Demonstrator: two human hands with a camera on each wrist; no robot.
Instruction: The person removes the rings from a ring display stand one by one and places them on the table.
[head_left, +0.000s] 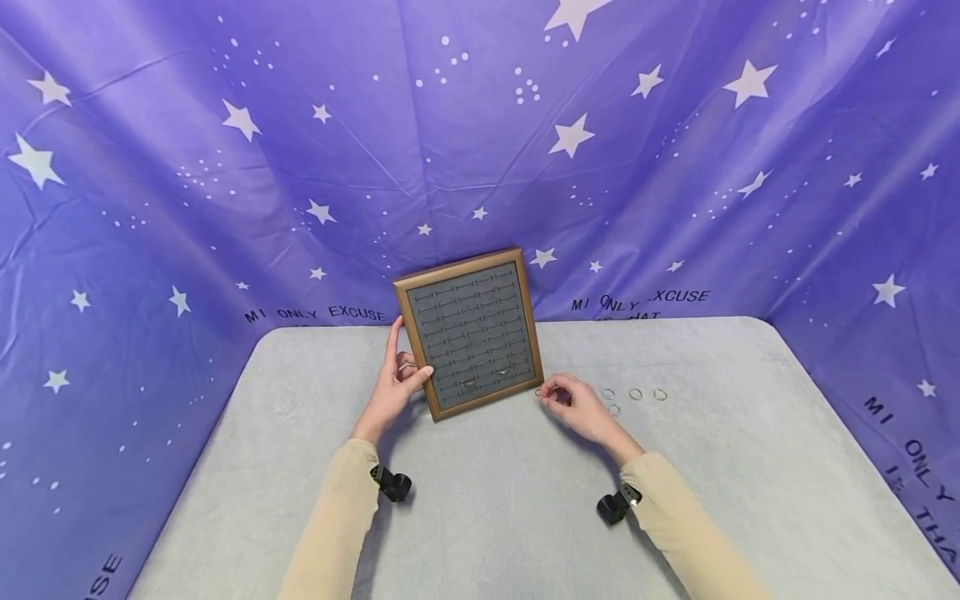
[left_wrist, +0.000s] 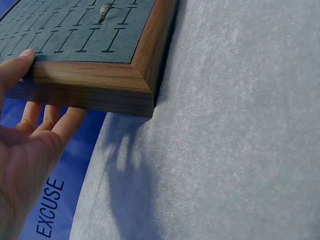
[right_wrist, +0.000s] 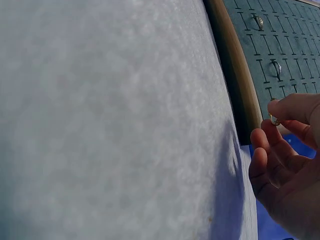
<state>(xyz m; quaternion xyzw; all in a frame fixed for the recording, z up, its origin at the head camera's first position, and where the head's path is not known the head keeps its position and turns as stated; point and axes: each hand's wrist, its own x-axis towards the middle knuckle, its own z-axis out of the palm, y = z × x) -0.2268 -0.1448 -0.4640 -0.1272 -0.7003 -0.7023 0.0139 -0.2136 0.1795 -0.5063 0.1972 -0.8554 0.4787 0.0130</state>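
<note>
A wooden-framed ring display tray [head_left: 474, 333] with a dark grey slotted pad is held tilted up towards me. My left hand [head_left: 388, 398] grips its left side, the thumb over the front rim and the other fingers behind, as the left wrist view shows. Two rings sit in slots low on the pad: a gold-coloured ring [head_left: 468, 383] and another ring [head_left: 503, 372] to its right. By the tray's lower right corner, my right hand [head_left: 577, 407] pinches a small gold-coloured ring [right_wrist: 274, 120] between thumb and fingertips.
Several loose rings, among them a gold-coloured ring [head_left: 660, 394] and a silvery ring [head_left: 608, 393], lie on the grey table [head_left: 480, 517] right of my right hand. A purple star-printed cloth [head_left: 465, 150] hangs behind and at both sides.
</note>
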